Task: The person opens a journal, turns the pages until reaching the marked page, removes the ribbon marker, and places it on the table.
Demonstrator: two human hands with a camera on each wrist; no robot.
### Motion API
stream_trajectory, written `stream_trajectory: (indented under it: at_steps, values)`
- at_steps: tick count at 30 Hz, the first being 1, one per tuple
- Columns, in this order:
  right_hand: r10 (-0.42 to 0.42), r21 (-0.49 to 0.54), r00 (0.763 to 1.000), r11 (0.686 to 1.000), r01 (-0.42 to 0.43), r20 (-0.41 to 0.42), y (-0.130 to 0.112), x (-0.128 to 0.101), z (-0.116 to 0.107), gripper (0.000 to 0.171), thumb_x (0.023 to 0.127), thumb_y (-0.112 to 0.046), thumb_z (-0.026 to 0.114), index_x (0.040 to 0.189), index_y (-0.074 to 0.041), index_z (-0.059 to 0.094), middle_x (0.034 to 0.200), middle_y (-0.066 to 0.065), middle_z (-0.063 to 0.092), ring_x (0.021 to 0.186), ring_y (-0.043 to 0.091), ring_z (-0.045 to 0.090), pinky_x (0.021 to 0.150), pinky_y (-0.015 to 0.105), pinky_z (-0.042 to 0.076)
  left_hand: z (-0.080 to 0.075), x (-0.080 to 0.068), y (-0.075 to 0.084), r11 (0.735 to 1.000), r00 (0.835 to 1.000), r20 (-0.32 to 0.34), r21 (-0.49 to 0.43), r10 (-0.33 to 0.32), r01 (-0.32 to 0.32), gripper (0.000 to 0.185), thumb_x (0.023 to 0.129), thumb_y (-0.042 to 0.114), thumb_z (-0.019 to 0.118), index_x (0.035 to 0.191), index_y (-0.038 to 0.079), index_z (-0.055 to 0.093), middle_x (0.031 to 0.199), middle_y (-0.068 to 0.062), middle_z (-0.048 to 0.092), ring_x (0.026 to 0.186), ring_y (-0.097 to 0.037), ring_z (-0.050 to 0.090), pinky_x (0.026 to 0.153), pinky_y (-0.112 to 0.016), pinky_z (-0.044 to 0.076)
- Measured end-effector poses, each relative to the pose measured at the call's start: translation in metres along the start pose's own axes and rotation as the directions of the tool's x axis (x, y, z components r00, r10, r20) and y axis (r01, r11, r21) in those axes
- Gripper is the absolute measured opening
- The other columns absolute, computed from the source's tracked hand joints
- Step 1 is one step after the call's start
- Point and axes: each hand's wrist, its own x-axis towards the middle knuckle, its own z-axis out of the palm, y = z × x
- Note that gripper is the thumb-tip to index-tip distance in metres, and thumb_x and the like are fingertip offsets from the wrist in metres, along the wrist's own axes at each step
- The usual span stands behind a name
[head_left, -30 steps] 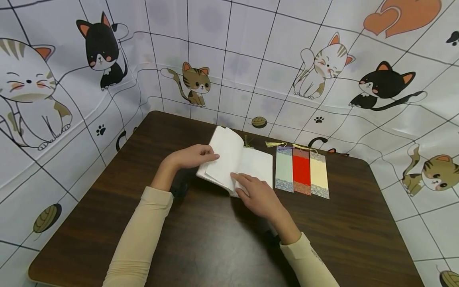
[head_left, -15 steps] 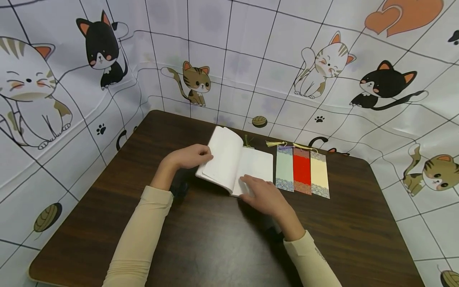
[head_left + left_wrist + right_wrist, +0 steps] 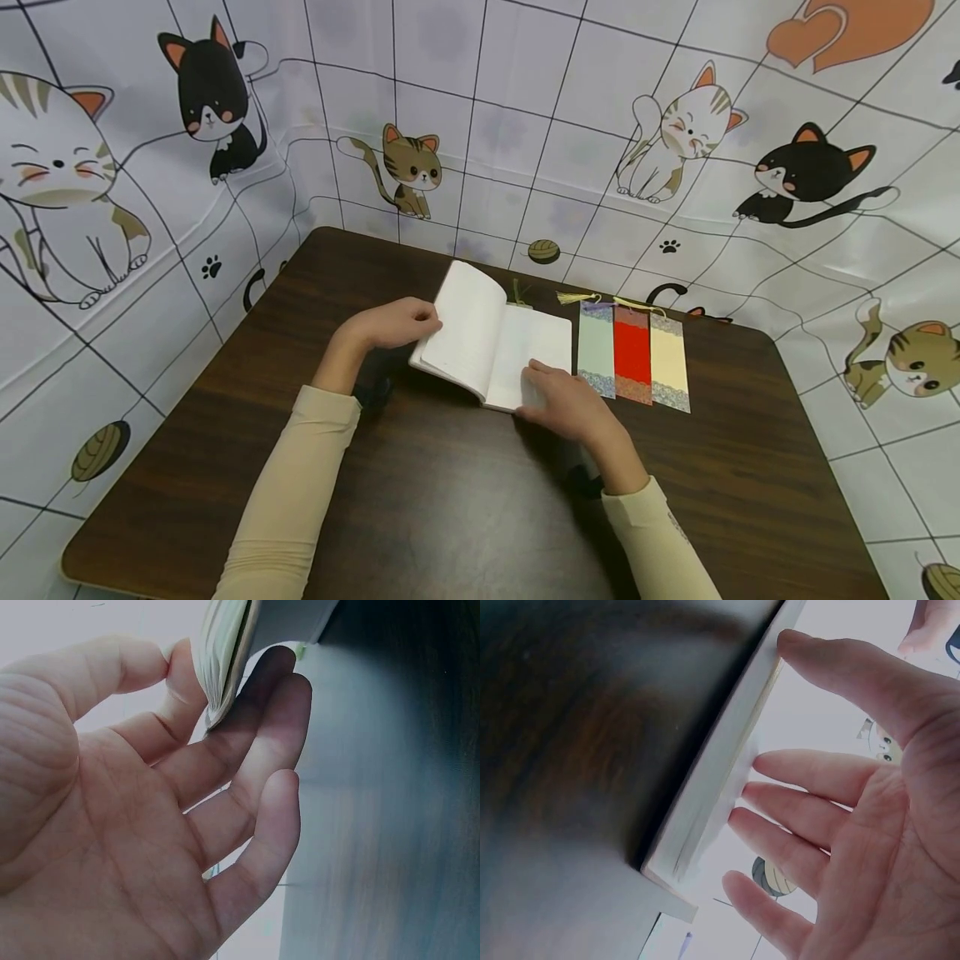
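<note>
An open book [image 3: 517, 346] with blank white pages lies on the dark wooden table [image 3: 450, 508]. My left hand [image 3: 408, 321] holds the raised left stack of pages [image 3: 465, 325]; in the left wrist view the page edges [image 3: 221, 660] sit between the thumb and the fingers of that hand [image 3: 210, 712]. My right hand [image 3: 551, 392] rests flat on the right page's near corner. In the right wrist view the thumb touches the book's edge [image 3: 727, 765] and the straight fingers [image 3: 795, 772] spread over the page.
Three bookmarks lie side by side right of the book: pale green [image 3: 596, 350], red [image 3: 632, 354] and cream [image 3: 667, 362], with yellow tassels at their far ends. A green tassel [image 3: 517, 293] sticks out of the book's top. A cat-print curtain [image 3: 675, 125] surrounds the table.
My right hand has slid to the right along the book's near edge onto the right page's corner. The left hand keeps the left pages lifted.
</note>
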Motion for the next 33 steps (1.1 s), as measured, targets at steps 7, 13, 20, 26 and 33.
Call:
stream_trajectory:
  at_steps: [7,13,20,26,33]
  values:
    - [-0.026,0.057,1.000,0.998,0.025,0.003,0.0049,-0.0006,-0.0032,0.059,0.099,-0.033,0.077,0.150,-0.007,0.061,0.161,0.016,0.055,0.142,0.038,0.059,0.118,0.057,0.046,-0.0017,0.0005,0.0014,1.000,1.000,0.006,0.003,0.011,-0.011,0.027,0.113,0.021,0.051,0.092,0.007,0.061,0.085,-0.003,0.047,0.075,-0.019,0.045,0.072,-0.035,0.040]
    - [-0.009,0.060,1.000,0.998,0.010,-0.015,0.0035,-0.0005,-0.0006,0.063,0.095,-0.035,0.080,0.151,-0.012,0.061,0.160,0.015,0.056,0.139,0.038,0.061,0.115,0.060,0.048,-0.0020,0.0014,-0.0001,1.000,1.000,0.013,0.005,0.013,-0.013,0.027,0.113,0.022,0.051,0.093,0.007,0.060,0.084,-0.003,0.046,0.075,-0.019,0.044,0.072,-0.035,0.039]
    - [-0.023,0.079,1.000,0.997,0.023,0.000,0.0039,-0.0015,-0.0017,0.059,0.098,-0.033,0.079,0.151,-0.013,0.061,0.160,0.015,0.056,0.139,0.038,0.059,0.117,0.058,0.047,-0.0009,0.0003,-0.0019,1.000,1.000,0.018,0.001,0.010,-0.010,0.027,0.113,0.021,0.051,0.093,0.007,0.060,0.085,-0.003,0.046,0.076,-0.019,0.044,0.073,-0.035,0.039]
    - [-0.027,0.110,1.000,0.994,0.028,-0.005,0.0043,-0.0019,-0.0022,0.061,0.098,-0.030,0.079,0.153,-0.013,0.058,0.157,0.014,0.058,0.138,0.037,0.060,0.117,0.058,0.047,-0.0005,-0.0015,-0.0015,1.000,1.000,0.012,-0.004,0.016,-0.016,0.027,0.113,0.021,0.051,0.093,0.006,0.060,0.085,-0.003,0.046,0.076,-0.019,0.044,0.074,-0.035,0.040]
    - [-0.016,0.088,0.999,0.996,0.019,-0.037,0.0022,-0.0033,-0.0047,0.048,0.102,-0.025,0.076,0.146,-0.012,0.064,0.147,0.012,0.067,0.132,0.033,0.066,0.114,0.054,0.051,-0.0002,0.0002,-0.0029,0.999,0.999,0.020,-0.008,0.036,-0.035,0.027,0.114,0.022,0.050,0.094,0.007,0.060,0.086,-0.003,0.047,0.077,-0.020,0.045,0.074,-0.035,0.040]
